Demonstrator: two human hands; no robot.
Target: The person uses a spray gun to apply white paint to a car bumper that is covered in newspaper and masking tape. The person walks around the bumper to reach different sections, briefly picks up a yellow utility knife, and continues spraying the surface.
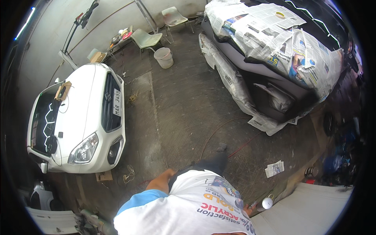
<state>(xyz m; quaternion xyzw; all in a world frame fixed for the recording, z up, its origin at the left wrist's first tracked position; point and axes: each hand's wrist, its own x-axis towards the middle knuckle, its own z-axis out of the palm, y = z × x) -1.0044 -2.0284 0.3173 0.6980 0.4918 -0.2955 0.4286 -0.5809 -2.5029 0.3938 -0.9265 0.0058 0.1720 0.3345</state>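
Observation:
At my waist, left of the shirt hem, is my left hand (169,174); its fingers are hidden against my dark trousers, so I cannot tell what they do. My right hand (248,210), low on the right, is partly covered by my white shirt. Its fingers are closed round what looks like a spray gun (253,204), with a round white cup (267,203) on top. The cup is beside the edge of a pale panel (305,207).
A white car (78,113) stands on the left. At the right, a dark car body part (235,62) is masked with newspaper (270,35). A reddish hose (244,143) crosses the floor near my foot; a folded newspaper (275,169) lies right. Bucket (163,58) and chairs (147,38) stand behind.

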